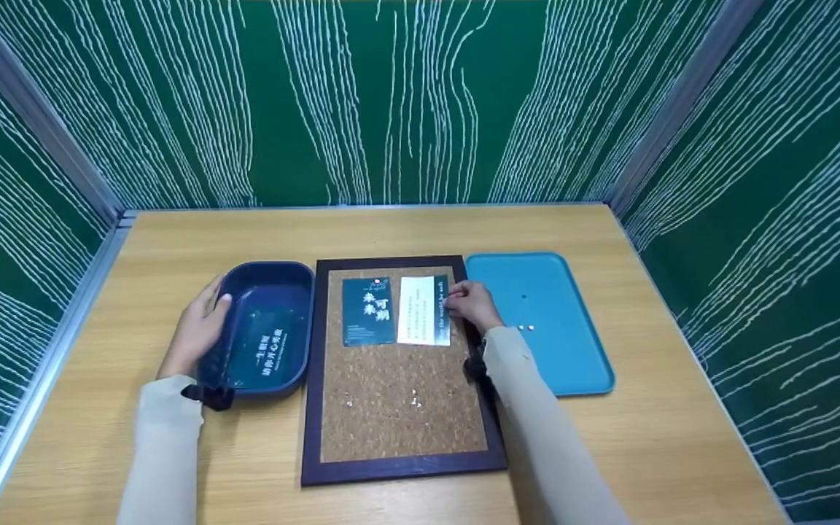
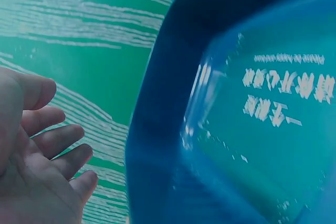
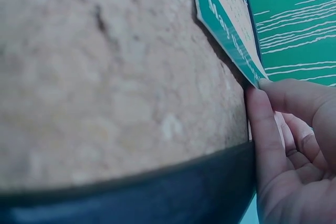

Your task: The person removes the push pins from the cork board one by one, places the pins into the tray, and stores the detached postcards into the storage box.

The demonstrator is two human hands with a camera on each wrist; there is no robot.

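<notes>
My right hand (image 1: pixel 475 305) pinches the right edge of a white and green card (image 1: pixel 420 310) between thumb and index finger, at the upper right of the cork board (image 1: pixel 391 408). In the right wrist view that card (image 3: pixel 236 35) stands slightly lifted along its edge over the cork. Left of it on the board lies a dark green card (image 1: pixel 367 321) with white characters and a small reddish dot at its top. My left hand (image 1: pixel 197 328) is at the left side of a deep blue basket (image 1: pixel 308 313), its fingers loosely bent and holding nothing. Inside the basket lies another green card (image 1: pixel 267 350).
On the right is a flat turquoise tray (image 1: pixel 573 350) with several small pins (image 1: pixel 531 327). Several clear pins (image 1: pixel 415 399) are on the lower cork. The board's dark frame stands between basket and tray. Green panels (image 1: pixel 420 102) with white lines enclose the wooden table (image 1: pixel 369 230).
</notes>
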